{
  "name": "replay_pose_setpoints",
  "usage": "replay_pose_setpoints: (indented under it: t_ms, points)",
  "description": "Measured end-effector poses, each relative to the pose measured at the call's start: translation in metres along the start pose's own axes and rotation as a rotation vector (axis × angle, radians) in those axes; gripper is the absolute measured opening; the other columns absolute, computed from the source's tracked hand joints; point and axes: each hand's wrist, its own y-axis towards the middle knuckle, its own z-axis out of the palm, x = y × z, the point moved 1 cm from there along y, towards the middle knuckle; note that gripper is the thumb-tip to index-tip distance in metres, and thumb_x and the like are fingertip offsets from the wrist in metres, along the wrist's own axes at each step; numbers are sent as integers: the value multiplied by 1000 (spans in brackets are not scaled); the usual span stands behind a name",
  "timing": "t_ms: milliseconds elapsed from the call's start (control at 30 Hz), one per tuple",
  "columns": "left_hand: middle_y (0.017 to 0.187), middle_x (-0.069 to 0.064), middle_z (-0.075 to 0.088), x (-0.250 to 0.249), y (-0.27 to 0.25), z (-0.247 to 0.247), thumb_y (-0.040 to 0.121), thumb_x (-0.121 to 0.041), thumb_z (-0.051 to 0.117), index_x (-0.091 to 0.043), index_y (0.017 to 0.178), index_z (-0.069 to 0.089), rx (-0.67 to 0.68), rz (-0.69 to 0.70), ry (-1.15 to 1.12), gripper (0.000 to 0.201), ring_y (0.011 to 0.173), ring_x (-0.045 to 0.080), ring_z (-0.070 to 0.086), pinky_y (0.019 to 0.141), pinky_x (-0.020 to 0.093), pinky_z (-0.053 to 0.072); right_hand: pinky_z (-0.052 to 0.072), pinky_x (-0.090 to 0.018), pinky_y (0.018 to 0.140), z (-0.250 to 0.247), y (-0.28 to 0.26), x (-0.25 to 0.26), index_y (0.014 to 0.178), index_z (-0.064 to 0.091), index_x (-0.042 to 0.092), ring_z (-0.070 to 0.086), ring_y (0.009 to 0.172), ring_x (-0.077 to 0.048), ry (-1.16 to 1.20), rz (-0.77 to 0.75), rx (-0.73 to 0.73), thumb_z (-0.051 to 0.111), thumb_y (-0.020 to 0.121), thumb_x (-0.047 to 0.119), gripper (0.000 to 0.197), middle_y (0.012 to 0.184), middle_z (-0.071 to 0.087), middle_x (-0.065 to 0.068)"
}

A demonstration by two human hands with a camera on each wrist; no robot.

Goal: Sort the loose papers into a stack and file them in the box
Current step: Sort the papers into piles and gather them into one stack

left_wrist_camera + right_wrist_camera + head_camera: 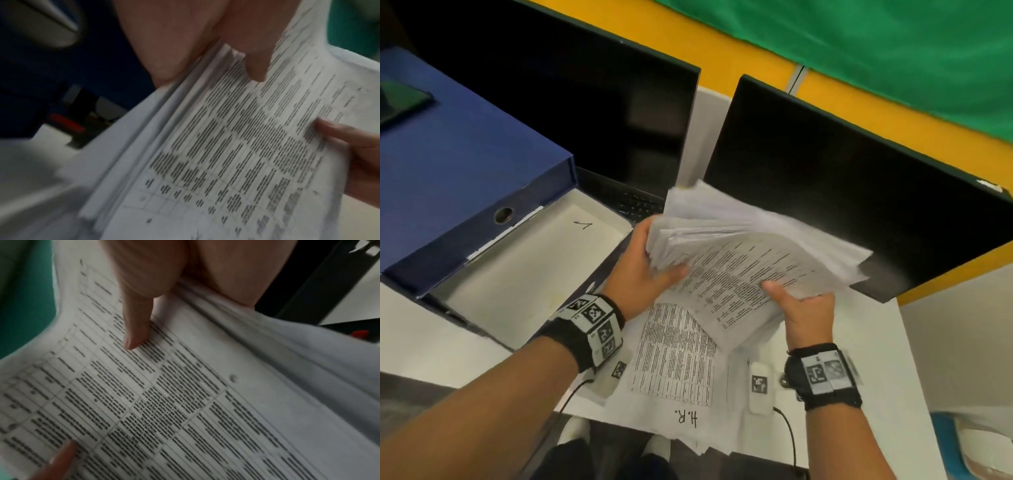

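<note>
I hold a thick, uneven stack of printed papers (739,260) off the desk, tilted, in front of the right monitor. My left hand (647,263) grips its left edge with the thumb on the top sheet. My right hand (801,308) grips the near right edge, thumb on top too. The left wrist view shows the stack (226,146) with my left thumb (252,61) lying on the printed table. In the right wrist view my right thumb (137,324) presses the top sheet (164,402). More loose papers (678,370) lie on the desk below. The blue file box (448,164) stands open at left, its pale inside (534,267) showing.
Two dark monitors (842,192) stand behind the papers, with a black keyboard (626,198) between box and stack. Two small white tagged devices (760,387) with cables lie near the desk's front edge. A dark phone-like object (400,102) lies on the box lid.
</note>
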Motion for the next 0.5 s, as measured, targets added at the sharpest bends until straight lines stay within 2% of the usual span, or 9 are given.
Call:
replay_pose_setpoints:
  t_ms: [67, 133, 200, 267, 300, 367, 433, 500]
  points:
    - [133, -11, 57, 21, -2, 2, 76, -34, 81, -31, 141, 37, 51, -88, 45, 78, 124, 7, 56, 100, 45, 51, 61, -35, 80, 7, -2, -22, 107, 69, 10, 73, 94, -14, -44, 100, 11, 85, 66, -4, 46, 100, 76, 1]
    - [133, -11, 58, 39, -5, 8, 76, -37, 80, -28, 139, 43, 76, -123, 68, 74, 123, 7, 56, 102, 44, 49, 60, -22, 73, 15, -5, -38, 97, 67, 22, 71, 83, 1, -24, 157, -25, 84, 65, -9, 47, 89, 75, 10]
    - [126, -9, 64, 48, -5, 16, 81, -31, 76, -27, 130, 55, 66, -120, 106, 54, 117, 9, 60, 101, 45, 50, 55, -11, 62, 22, -9, -42, 90, 65, 26, 69, 75, 6, 25, 187, -71, 82, 67, -11, 47, 84, 72, 15]
    - [113, -6, 70, 45, -2, 18, 89, -16, 67, -28, 114, 66, -6, -112, 169, 28, 107, 10, 64, 95, 42, 53, 53, -10, 61, 23, -9, -46, 88, 66, 25, 69, 75, 4, 48, 188, -112, 83, 67, -9, 44, 81, 73, 16]
    - [104, -7, 71, 39, 0, 16, 92, -12, 64, -31, 104, 68, -51, -128, 187, 23, 99, 10, 66, 89, 37, 55, 55, -12, 64, 23, -7, -49, 90, 66, 25, 70, 77, 2, 41, 190, -132, 84, 68, -6, 43, 82, 74, 16]
    - [87, -5, 70, 26, 4, 9, 93, -18, 64, -32, 92, 69, -164, -113, 259, 14, 83, 13, 66, 75, 32, 56, 57, -22, 76, 24, -8, -60, 105, 65, 22, 71, 92, -9, -83, 256, -181, 88, 68, 6, 46, 99, 73, 10]
    - [81, 0, 69, 9, 8, 0, 92, -24, 64, -21, 95, 71, -262, -49, 355, 8, 76, 21, 65, 69, 33, 54, 50, -29, 92, 30, -15, -81, 131, 52, 15, 62, 113, -23, -373, 430, -198, 88, 70, 23, 71, 125, 63, -3]
    - [74, -2, 64, -5, 12, -8, 92, -27, 64, -19, 89, 67, -339, -31, 379, 8, 69, 20, 61, 63, 29, 46, 40, -38, 105, 45, -33, -106, 148, 31, 10, 44, 133, -31, -714, 639, -75, 84, 71, 45, 100, 147, 43, -12]
